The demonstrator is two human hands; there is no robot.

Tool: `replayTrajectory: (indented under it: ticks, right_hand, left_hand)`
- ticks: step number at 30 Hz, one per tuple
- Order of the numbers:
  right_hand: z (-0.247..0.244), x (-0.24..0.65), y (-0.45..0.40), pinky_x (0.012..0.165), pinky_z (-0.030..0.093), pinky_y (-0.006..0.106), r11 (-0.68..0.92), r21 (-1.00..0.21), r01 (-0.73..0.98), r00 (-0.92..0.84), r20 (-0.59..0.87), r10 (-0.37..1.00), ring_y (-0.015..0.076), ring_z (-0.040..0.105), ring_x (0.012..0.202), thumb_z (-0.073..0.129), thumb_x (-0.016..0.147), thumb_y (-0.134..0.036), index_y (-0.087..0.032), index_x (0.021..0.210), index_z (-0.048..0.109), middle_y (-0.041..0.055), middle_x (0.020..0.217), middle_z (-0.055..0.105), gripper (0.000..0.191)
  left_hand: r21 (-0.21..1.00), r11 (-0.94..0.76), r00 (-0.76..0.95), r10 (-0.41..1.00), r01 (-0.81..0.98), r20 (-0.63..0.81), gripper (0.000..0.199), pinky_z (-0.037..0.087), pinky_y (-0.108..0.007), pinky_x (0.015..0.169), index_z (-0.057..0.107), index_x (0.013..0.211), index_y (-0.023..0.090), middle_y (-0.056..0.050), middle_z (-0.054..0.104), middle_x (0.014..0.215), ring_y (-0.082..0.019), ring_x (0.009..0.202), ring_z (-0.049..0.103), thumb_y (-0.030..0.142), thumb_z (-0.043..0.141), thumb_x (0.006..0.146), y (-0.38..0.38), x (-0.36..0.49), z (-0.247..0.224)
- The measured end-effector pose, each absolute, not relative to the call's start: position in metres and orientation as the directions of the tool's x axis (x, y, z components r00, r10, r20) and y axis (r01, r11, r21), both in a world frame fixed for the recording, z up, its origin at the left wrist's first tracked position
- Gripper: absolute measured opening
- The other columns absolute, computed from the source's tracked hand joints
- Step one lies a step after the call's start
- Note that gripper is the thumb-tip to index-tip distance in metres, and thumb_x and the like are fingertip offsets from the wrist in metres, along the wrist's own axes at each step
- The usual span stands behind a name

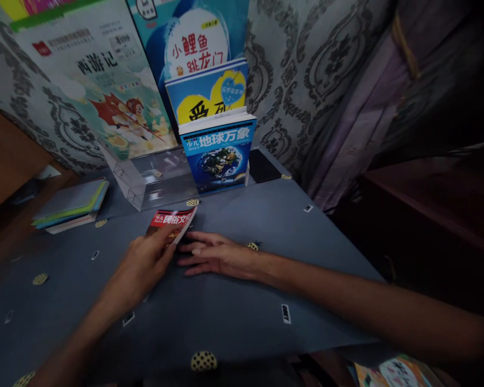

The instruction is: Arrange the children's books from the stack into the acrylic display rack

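A small red book (170, 217) is tilted above the grey-blue tablecloth, gripped at its lower part by my left hand (151, 258). Just right of the book, my right hand (215, 255) is spread with its fingers pointing left and holds nothing. Its fingertips are close to the book's right edge; whether they touch it I cannot tell. Behind both hands stands a clear acrylic rack (131, 185). The blue book with a globe (221, 156) stands at the rack's right front, with a blue and yellow book (210, 91) behind it.
Larger books, one white and green (105, 80) and one blue (157, 37), stand at the back. A stack of thin books (72, 204) lies at left. A dark flat object (263, 165) is right of the rack. Colourful books (399, 373) show below the table's front edge. A curtain (355, 123) hangs at right.
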State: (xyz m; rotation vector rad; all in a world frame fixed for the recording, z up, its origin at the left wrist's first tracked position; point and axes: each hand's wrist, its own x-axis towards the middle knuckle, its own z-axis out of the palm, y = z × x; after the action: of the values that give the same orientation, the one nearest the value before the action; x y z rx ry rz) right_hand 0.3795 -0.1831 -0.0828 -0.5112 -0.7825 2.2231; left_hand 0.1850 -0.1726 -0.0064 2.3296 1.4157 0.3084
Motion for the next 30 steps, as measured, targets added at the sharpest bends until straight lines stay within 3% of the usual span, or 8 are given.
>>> replayTrajectory:
  ticks: [10, 17, 20, 25, 30]
  right_hand:
    - [-0.08, 0.377, -0.184, 0.091, 0.057, 0.032, -0.553, -0.642, -0.531, -0.674, -0.074, 0.735, 0.0156, 0.071, 0.095, 0.076, 0.076, -0.013, -0.017, 0.116, 0.059, 0.0057, 0.11, 0.07, 0.044]
    - [-0.079, 0.377, -0.183, 0.103, 0.05, 0.043, -0.557, -0.653, -0.513, -0.657, -0.119, 0.744, 0.0169, 0.072, 0.093, 0.08, 0.078, -0.023, -0.016, 0.112, 0.059, 0.0064, 0.104, 0.071, 0.04]
    - [-0.079, 0.377, -0.184, 0.1, 0.053, 0.039, -0.555, -0.66, -0.506, -0.636, -0.149, 0.757, 0.0155, 0.073, 0.089, 0.079, 0.081, -0.026, -0.016, 0.111, 0.059, 0.0066, 0.104, 0.072, 0.037]
    - [-0.079, 0.37, -0.181, 0.08, 0.06, 0.03, -0.563, -0.654, -0.505, -0.557, -0.252, 0.792, 0.013, 0.072, 0.078, 0.074, 0.087, -0.027, -0.018, 0.102, 0.06, 0.0031, 0.093, 0.072, 0.022]
    - [-0.078, 0.358, -0.172, 0.07, 0.059, 0.028, -0.558, -0.716, -0.419, -0.492, -0.338, 0.802, 0.0125, 0.07, 0.068, 0.074, 0.085, -0.029, -0.019, 0.107, 0.06, 0.0021, 0.088, 0.073, 0.028]
  left_hand:
    - [0.467, -0.374, 0.436, 0.9, 0.801, -0.026, 0.046, 0.053, -0.036, 0.08, 0.063, 0.129, 0.022, -0.005, 0.078, 0.092, -0.025, 0.084, 0.07, 0.039, 0.042, 0.092, -0.175, 0.179, 0.0]
    - [0.433, -0.351, 0.388, 0.922, 0.831, 0.002, 0.05, 0.052, -0.036, 0.074, 0.061, 0.133, 0.022, -0.005, 0.077, 0.089, -0.026, 0.081, 0.069, 0.041, 0.041, 0.091, -0.177, 0.173, -0.001]
    - [0.502, -0.339, 0.399, 0.917, 0.795, -0.012, 0.05, 0.053, -0.037, 0.079, 0.059, 0.134, 0.023, -0.005, 0.078, 0.097, -0.027, 0.088, 0.071, 0.043, 0.044, 0.091, -0.18, 0.174, -0.002]
    - [0.651, -0.27, 0.442, 0.89, 0.709, -0.113, 0.051, 0.055, -0.034, 0.08, 0.06, 0.129, 0.021, -0.007, 0.078, 0.106, -0.026, 0.095, 0.073, 0.052, 0.047, 0.091, -0.176, 0.17, -0.005]
    - [0.365, -0.234, 0.242, 0.97, 0.901, 0.024, 0.049, 0.05, -0.047, 0.096, 0.062, 0.124, 0.019, -0.012, 0.073, 0.118, -0.032, 0.11, 0.068, 0.048, 0.039, 0.091, -0.157, 0.138, -0.026]
